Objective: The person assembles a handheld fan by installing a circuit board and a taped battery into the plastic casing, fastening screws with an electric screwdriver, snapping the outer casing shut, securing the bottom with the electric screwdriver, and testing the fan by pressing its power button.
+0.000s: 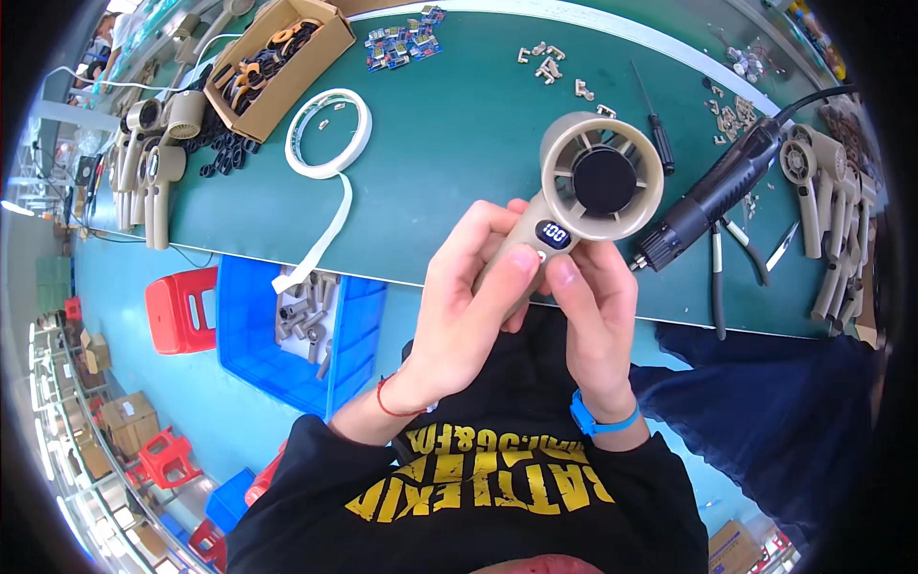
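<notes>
A beige handheld fan (604, 180) is held up over the front edge of the green workbench. It has a round ring head, a black hub and a small lit display on its neck. My left hand (461, 311) is closed around the handle, thumb lying beside the button under the display. From the other side my right hand (602, 311) grips the neck, its thumb close to the same button and its fingers partly hidden behind the head. To the right of the fan lie a black electric screwdriver (712, 191) and a thin hand screwdriver (660, 143).
Fans stand grouped at the bench's left (158, 182) and right (827, 191) ends. A tape roll (361, 143), a cardboard box (277, 120) of black and orange parts, circuit boards (402, 43) and pliers (717, 277) lie on the bench. A blue bin (359, 330) stands below, near a red stool (177, 311).
</notes>
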A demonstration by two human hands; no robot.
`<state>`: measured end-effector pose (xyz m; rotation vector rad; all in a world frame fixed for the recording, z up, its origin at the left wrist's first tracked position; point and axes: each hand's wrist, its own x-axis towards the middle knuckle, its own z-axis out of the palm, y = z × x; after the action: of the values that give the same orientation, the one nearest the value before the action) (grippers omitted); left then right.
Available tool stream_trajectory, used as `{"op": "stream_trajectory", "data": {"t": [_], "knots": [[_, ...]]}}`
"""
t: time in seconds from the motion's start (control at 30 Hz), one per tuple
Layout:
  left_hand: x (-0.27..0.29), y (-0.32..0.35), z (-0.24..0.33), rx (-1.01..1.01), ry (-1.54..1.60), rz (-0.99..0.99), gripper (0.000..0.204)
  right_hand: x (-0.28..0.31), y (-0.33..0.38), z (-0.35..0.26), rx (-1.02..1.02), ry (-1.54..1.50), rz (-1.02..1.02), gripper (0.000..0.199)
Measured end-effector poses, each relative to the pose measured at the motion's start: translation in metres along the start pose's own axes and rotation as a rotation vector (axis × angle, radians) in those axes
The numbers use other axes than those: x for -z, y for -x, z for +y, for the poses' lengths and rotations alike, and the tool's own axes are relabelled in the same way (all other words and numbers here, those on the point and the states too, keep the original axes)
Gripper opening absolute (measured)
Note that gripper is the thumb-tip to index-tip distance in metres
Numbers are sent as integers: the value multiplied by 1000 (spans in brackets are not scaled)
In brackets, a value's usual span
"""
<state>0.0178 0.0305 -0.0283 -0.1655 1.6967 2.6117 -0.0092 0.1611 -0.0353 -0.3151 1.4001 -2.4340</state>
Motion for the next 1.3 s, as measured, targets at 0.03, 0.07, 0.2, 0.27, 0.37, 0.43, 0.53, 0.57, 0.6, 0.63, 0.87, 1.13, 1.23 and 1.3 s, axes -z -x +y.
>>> {"op": "stream_trajectory", "data": {"t": [0.03,0.07,0.2,0.27,0.37,0.43,0.53,0.57,0.6,0.63,0.87,1.13,1.23,1.3], "knots": [[0,0,-1,-27,-13,2,15,0,0,1,-4,-3,0,36],[0,-1,-3,-24,-15,6,15,0,-2,2,10,-7,9,34],[2,-6,-7,-25,-24,30,14,5,-4,3,22,13,-7,32],[1,-6,-5,-21,-39,30,14,3,-3,3,33,44,-30,33],[4,-2,-2,17,51,53,13,-5,-6,5,15,-21,18,33],[-2,0,4,34,-50,60,13,4,-2,3,36,-30,-1,33],[1,-1,1,29,-127,69,13,7,-2,3,4,81,-61,34],[3,-2,-1,13,-117,63,13,9,-2,2,3,82,-64,34],[3,-3,-1,10,-116,64,13,12,-3,2,-23,113,-72,36],[3,-5,-1,20,-133,44,14,14,-4,1,-49,144,-78,39],[-3,17,3,12,-225,-66,38,10,0,1,-34,72,-40,52],[36,12,37,-438,-830,61,97,5,10,-9,-149,1,-170,52],[30,-12,30,-391,-399,-276,148,-5,19,-7,-244,36,-275,48],[31,-9,21,-342,-314,-341,145,-7,24,-9,-233,-80,-261,45]]}}
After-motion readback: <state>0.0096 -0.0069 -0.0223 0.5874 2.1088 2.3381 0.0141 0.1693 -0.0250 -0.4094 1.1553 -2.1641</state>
